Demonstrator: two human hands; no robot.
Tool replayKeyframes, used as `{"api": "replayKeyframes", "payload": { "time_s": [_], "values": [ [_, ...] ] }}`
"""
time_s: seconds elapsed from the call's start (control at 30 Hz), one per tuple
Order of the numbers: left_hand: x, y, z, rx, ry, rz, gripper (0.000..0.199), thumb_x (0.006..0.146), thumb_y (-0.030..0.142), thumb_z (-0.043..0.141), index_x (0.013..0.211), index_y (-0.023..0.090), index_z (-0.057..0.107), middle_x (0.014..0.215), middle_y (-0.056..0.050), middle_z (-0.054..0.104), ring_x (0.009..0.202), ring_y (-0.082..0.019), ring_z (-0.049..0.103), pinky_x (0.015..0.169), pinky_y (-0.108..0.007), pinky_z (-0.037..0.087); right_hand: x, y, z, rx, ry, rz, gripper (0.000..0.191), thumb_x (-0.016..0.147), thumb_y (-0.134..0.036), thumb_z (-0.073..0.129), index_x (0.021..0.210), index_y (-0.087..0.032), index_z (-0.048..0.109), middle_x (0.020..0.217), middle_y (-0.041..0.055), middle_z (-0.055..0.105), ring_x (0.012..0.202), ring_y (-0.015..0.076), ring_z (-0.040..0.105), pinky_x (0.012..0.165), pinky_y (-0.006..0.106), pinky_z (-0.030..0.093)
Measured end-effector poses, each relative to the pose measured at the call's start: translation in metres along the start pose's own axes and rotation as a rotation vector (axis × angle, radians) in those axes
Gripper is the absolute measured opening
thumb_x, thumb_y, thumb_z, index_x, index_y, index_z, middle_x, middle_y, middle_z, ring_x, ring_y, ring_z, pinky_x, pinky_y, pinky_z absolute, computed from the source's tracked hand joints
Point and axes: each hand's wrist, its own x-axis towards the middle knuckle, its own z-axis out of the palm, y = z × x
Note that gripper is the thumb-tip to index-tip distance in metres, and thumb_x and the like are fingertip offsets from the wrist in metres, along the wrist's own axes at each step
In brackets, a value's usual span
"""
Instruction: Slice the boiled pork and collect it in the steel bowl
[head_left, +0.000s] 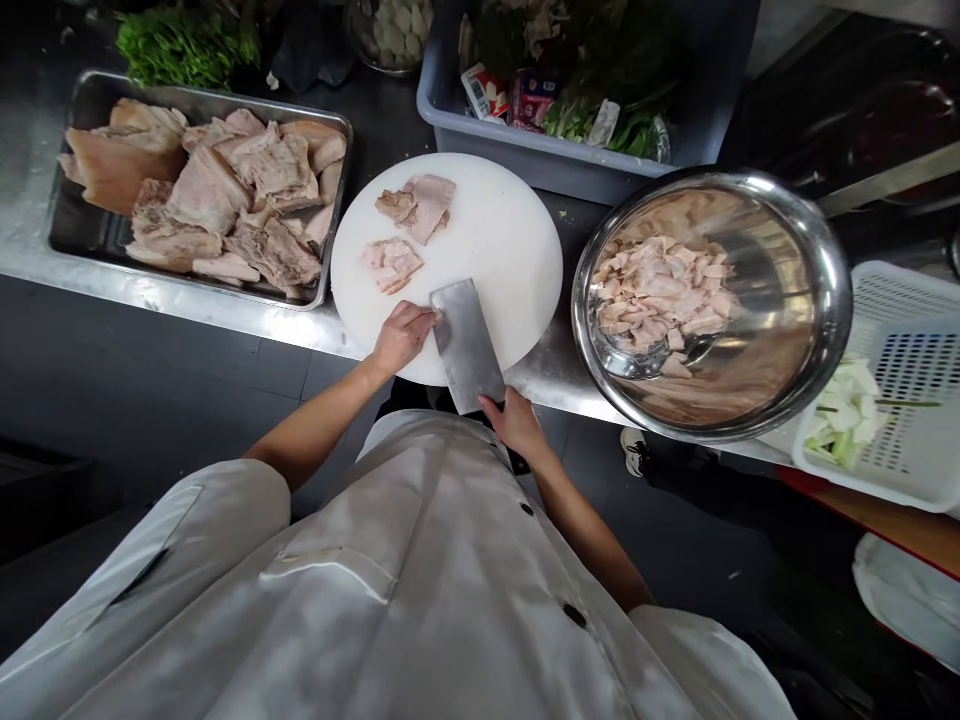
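Note:
My right hand [516, 422] is closed around the handle of a wide cleaver [466, 345], whose blade lies over the near part of a round white cutting board [517, 250]. Beside the blade's left edge, my left hand [405, 335] has its fingers pinched together at a small bit too hidden to name. Farther up the board are a larger piece of meat [431, 205] and a small pile of cut meat [391, 265]. To the right, a big steel bowl [780, 300] holds many cut meat pieces [660, 290].
A metal tray [334, 215] with several large meat pieces is at left, near green herbs [187, 45]. Behind the board stand a grey-blue bin [480, 140] and a bowl of white pieces [397, 35]. White baskets [922, 400] are at right; a person's shoe [634, 450] shows below.

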Motion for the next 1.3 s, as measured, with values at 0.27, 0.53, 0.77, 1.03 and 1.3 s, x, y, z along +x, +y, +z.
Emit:
{"api": "replayKeyframes", "payload": {
  "time_s": [0.27, 0.53, 0.77, 1.03, 1.3],
  "values": [
    [0.004, -0.007, 0.002, 0.043, -0.003, -0.053, 0.027, 0.106, 0.031, 0.051, 0.104, 0.019, 0.075, 0.105, -0.012, 0.074, 0.098, -0.026, 0.064, 0.089, -0.047, 0.056, 0.007, -0.001, -0.006, 0.007, -0.051, 0.032, 0.028, 0.100, -0.047, 0.061, 0.097, -0.019, 0.063, 0.067, 0.0041, 0.067, 0.069, 0.0232, 0.069, 0.065, 0.030, 0.048],
    [0.033, -0.018, -0.009, 0.081, 0.017, -0.185, 0.026, 0.103, 0.027, 0.050, 0.113, 0.018, 0.072, 0.122, -0.015, 0.069, 0.119, -0.033, 0.057, 0.105, -0.058, 0.048, -0.051, 0.110, -0.072, 0.203, -0.323, 0.045, 0.039, 0.088, -0.062, 0.062, 0.090, -0.023, 0.058, 0.054, -0.0065, 0.055, 0.039, 0.0150, 0.051, 0.044, 0.027, 0.036],
    [0.029, 0.012, 0.013, -0.142, -0.120, 0.072, 0.034, 0.108, 0.031, 0.044, 0.117, 0.023, 0.075, 0.114, -0.011, 0.074, 0.102, -0.023, 0.065, 0.091, -0.045, 0.057, -0.036, 0.060, -0.052, 0.226, 0.010, 0.059, 0.035, 0.094, -0.057, 0.054, 0.099, -0.023, 0.057, 0.053, -0.0041, 0.058, 0.047, 0.0204, 0.059, 0.058, 0.032, 0.047],
    [0.030, 0.010, 0.013, -0.153, -0.121, 0.041, 0.038, 0.109, 0.034, 0.042, 0.113, 0.022, 0.078, 0.114, -0.012, 0.076, 0.103, -0.023, 0.067, 0.093, -0.046, 0.058, 0.008, 0.010, -0.038, -0.044, 0.100, 0.076, 0.031, 0.102, -0.048, 0.056, 0.103, -0.018, 0.060, 0.078, 0.0102, 0.071, 0.084, 0.0299, 0.071, 0.083, 0.036, 0.047],
    [0.027, 0.010, 0.017, -0.119, -0.056, 0.032, 0.033, 0.108, 0.033, 0.048, 0.108, 0.022, 0.078, 0.107, -0.011, 0.076, 0.098, -0.022, 0.067, 0.089, -0.044, 0.058, -0.009, 0.018, -0.034, -0.058, 0.056, 0.097, 0.032, 0.103, -0.048, 0.057, 0.104, -0.017, 0.062, 0.078, 0.0091, 0.071, 0.079, 0.0294, 0.071, 0.078, 0.036, 0.048]
  ]
}}
